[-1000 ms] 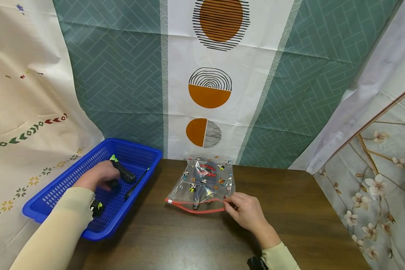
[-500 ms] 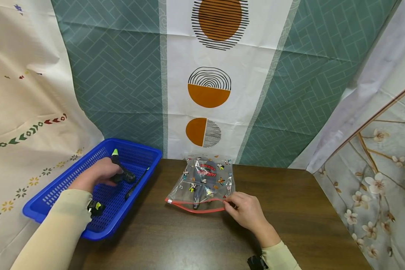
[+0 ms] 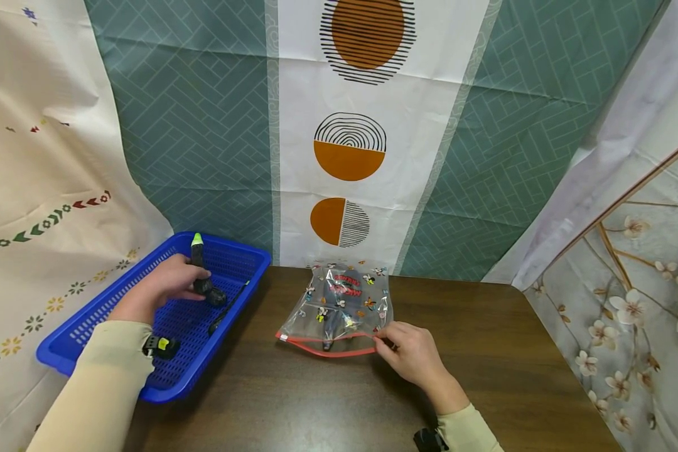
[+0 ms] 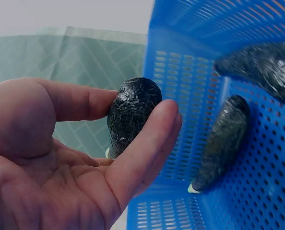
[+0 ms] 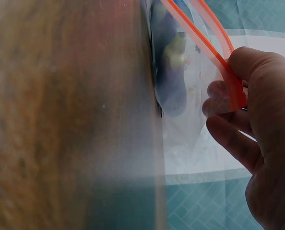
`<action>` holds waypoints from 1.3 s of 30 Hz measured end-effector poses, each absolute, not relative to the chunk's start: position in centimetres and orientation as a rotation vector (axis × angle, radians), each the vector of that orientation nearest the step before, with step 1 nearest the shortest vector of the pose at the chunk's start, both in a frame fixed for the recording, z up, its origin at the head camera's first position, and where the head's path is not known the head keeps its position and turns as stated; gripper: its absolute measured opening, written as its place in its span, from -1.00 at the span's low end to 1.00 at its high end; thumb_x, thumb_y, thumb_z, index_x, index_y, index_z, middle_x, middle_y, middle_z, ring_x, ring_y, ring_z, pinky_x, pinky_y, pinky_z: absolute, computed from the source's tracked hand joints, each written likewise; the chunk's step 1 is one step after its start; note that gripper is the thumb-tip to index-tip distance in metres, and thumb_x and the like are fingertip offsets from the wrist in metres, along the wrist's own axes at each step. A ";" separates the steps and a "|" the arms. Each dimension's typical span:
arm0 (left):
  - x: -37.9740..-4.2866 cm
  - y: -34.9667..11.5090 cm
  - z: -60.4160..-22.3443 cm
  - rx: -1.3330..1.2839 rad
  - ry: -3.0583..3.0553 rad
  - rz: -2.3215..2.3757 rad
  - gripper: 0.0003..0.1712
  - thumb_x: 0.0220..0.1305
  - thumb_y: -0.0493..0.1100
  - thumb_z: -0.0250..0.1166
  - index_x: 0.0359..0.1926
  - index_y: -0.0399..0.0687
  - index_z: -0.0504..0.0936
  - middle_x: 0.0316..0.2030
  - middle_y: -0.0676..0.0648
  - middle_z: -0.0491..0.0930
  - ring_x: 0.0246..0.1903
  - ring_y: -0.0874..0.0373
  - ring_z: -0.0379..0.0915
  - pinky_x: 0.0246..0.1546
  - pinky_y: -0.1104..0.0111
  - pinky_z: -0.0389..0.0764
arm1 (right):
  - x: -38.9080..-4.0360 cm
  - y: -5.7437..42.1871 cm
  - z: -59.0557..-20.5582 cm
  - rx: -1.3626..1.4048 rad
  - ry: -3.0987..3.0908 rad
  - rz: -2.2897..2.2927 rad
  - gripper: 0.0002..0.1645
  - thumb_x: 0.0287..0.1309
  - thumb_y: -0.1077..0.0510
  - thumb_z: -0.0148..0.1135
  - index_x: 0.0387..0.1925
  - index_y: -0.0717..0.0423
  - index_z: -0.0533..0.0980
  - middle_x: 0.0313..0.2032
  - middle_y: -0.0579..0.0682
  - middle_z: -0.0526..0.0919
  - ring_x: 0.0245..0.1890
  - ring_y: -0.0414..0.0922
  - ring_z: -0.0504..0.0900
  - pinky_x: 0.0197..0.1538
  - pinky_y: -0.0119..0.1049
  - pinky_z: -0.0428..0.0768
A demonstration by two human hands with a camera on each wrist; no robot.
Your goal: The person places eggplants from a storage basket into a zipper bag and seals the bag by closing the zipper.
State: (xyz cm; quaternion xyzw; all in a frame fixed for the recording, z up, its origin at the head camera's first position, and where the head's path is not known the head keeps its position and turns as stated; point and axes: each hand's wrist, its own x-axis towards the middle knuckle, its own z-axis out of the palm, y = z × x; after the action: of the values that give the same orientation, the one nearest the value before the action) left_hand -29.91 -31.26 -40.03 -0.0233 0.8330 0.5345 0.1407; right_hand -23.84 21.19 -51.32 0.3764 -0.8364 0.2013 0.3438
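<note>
My left hand (image 3: 169,281) grips a dark eggplant (image 3: 198,260) with a bright green tip, above the blue basket (image 3: 53,363) at the left. In the left wrist view the thumb and fingers pinch the shiny, wrinkled eggplant (image 4: 133,112) from both sides. Two more dark eggplants, one with a pale tip (image 4: 224,141) and one farther right (image 4: 267,69), lie in the basket. My right hand (image 3: 412,355) pinches the right end of the red zip edge of a clear printed bag (image 3: 307,314). Inside the bag, an eggplant (image 5: 173,79) shows through the plastic.
The bag lies on a brown wooden table (image 3: 294,408). A patterned cloth (image 3: 220,125) hangs behind the table. Cream cloth (image 3: 45,188) stands close along the basket's left side, and flowered cloth (image 3: 627,314) hangs at the right.
My left hand has lifted the eggplant and drawn slightly back, bringing it more upright and more into sight. The right hand and the bag have stayed in place.
</note>
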 end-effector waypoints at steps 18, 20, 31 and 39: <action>-29.7 -29.3 -38.9 0.070 2.322 1.711 -0.30 0.73 -0.28 0.03 0.53 -0.77 -0.03 0.23 -0.53 0.43 -0.07 0.07 0.72 0.09 0.03 0.82 | -23.8 21.2 -51.4 0.960 -2.201 0.522 -0.82 0.12 0.23 0.64 -0.35 -0.09 0.76 -0.41 -0.27 0.73 -0.49 -0.35 0.59 -0.49 -0.43 0.56; -29.5 -28.9 -38.6 0.095 2.318 1.717 -0.22 0.74 -0.27 0.03 0.59 -0.74 -0.14 0.29 -0.56 0.39 -0.04 0.08 0.70 0.13 0.00 0.80 | -23.8 21.2 -51.4 0.958 -2.203 0.519 -0.83 0.12 0.22 0.64 -0.34 -0.09 0.76 -0.41 -0.27 0.73 -0.49 -0.35 0.59 -0.49 -0.43 0.57; -28.7 -26.6 -37.9 0.158 2.314 1.749 -0.09 0.74 -0.25 0.09 0.65 -0.66 -0.29 0.31 -0.52 0.36 0.00 0.03 0.68 0.08 0.04 0.82 | -23.7 21.1 -51.4 0.954 -2.204 0.507 -0.84 0.14 0.21 0.62 -0.36 -0.10 0.75 -0.42 -0.28 0.71 -0.49 -0.35 0.58 -0.50 -0.43 0.56; -28.3 -25.1 -37.8 0.184 2.299 1.798 -0.20 0.75 -0.24 0.08 0.63 -0.67 -0.10 0.31 -0.53 0.39 0.08 -0.08 0.72 0.11 -0.01 0.81 | -23.7 21.1 -51.3 0.959 -2.203 0.516 -0.83 0.12 0.22 0.62 -0.37 -0.10 0.74 -0.43 -0.28 0.71 -0.49 -0.36 0.58 -0.50 -0.44 0.55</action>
State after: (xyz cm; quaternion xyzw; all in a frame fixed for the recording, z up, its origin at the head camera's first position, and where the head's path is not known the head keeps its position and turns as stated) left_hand -28.25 -25.07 -37.83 0.0627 0.7815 0.6111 0.1085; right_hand -23.73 21.13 -51.34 0.3675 -0.8445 0.1979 0.3355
